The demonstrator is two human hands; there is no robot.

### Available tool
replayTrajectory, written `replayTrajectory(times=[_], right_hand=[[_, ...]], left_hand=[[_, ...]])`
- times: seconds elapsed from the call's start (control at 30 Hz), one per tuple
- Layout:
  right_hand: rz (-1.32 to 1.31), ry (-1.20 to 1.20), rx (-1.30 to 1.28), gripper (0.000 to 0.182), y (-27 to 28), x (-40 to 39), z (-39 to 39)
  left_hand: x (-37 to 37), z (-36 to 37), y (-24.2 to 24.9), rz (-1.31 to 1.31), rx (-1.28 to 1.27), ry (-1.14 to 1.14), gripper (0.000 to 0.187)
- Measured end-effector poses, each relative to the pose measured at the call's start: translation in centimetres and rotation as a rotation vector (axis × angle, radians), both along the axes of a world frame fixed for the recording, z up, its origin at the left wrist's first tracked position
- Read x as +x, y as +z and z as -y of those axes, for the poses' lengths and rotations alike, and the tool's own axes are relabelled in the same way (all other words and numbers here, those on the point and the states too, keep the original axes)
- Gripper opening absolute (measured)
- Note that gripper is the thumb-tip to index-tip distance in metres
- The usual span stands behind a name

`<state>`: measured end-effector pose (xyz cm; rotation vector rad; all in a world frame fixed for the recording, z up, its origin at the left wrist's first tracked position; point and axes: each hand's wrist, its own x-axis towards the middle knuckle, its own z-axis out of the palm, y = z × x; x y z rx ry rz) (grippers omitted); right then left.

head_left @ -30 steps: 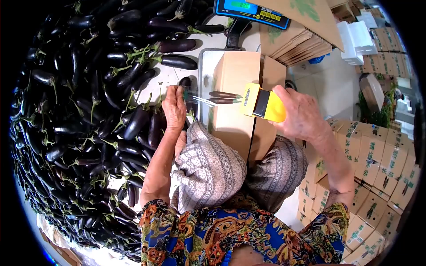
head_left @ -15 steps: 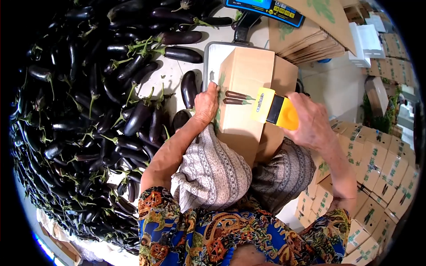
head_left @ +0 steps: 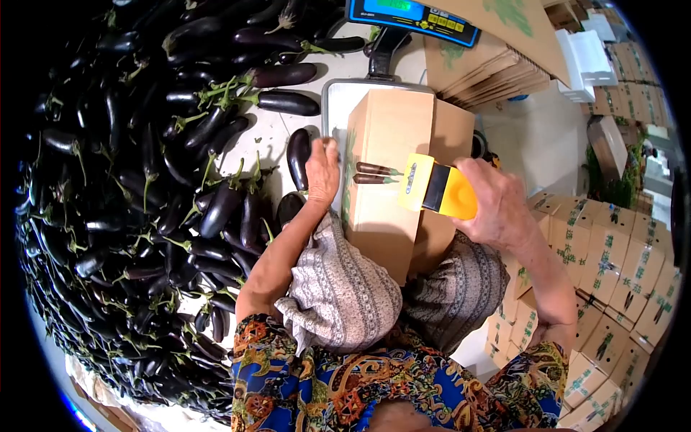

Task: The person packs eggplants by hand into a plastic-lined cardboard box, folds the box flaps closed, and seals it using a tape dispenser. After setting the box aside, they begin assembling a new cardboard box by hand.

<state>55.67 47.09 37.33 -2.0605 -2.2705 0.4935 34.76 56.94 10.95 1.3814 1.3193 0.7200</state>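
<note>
We see a closed cardboard box (head_left: 392, 173) on the scale tray, just beyond the person's knees. The right hand (head_left: 497, 205), arm bent in from the box's right, grips a yellow tape dispenser (head_left: 437, 189) pressed on the box top. The left hand (head_left: 322, 169), arm stretched forward, lies flat with fingers together against the box's left edge, beside the heaped eggplants (head_left: 144, 180).

- Tape dispenser (head_left: 439, 191): yellow body, black band.
- Cardboard box (head_left: 385, 165): plain tan, printed with two dark purple aubergines and green marks.
- Aubergines (head_left: 144, 180): glossy black-purple, green stems.
- Trousers (head_left: 345, 281): grey-white small print.
- Blouse (head_left: 345, 381): blue, orange swirls.
- Scale display (head_left: 410, 13): blue casing.
</note>
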Motion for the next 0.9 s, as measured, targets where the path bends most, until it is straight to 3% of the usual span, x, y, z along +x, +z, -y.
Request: replayTrajectory(times=[0.07,0.1,0.17,0.2,0.27,0.37,0.5,0.6,0.77,0.9], right_hand=[[-0.013,-0.002,-0.007,0.062,-0.2,0.1,0.3],[-0.019,-0.001,-0.007,0.061,-0.4,0.1,0.3],[-0.024,-0.002,0.008,0.06,-0.5,0.1,0.4],[-0.022,0.002,0.021,0.06,-0.5,0.2,0.4],[-0.018,0.016,0.068,0.057,-0.5,0.4,0.5],[-0.031,0.045,0.127,0.052,-0.8,0.6,0.6],[-0.046,0.056,0.116,0.052,-0.7,0.7,0.5],[-0.013,0.069,0.124,0.053,-1.1,1.0,0.8],[0.04,0.04,-0.016,0.057,-1.3,0.4,0.3],[0.063,0.048,0.096,0.058,-1.4,-0.2,0.3]], left_hand=[[1.4,0.3,1.3,0.141,0.071,0.052,0.03],[1.4,0.2,0.9,0.057,0.35,-0.038,0.028],[0.6,-0.2,-3.0,-0.182,0.287,-0.165,0.027],[0.4,-1.2,-2.8,-0.304,0.382,-0.307,0.024],[0.7,-2.2,-2.7,-0.257,0.411,-0.225,0.024],[2.4,-4.8,6.8,0.007,0.448,-0.087,0.027],[5.7,-6.1,14.5,-0.113,0.864,-0.362,0.039],[7.9,-6.4,14.0,-0.292,1.127,-0.658,0.055],[9.4,-6.8,14.1,-0.421,1.153,-0.831,0.05],[9.8,-7.0,13.6,-0.391,1.139,-0.814,0.042]])
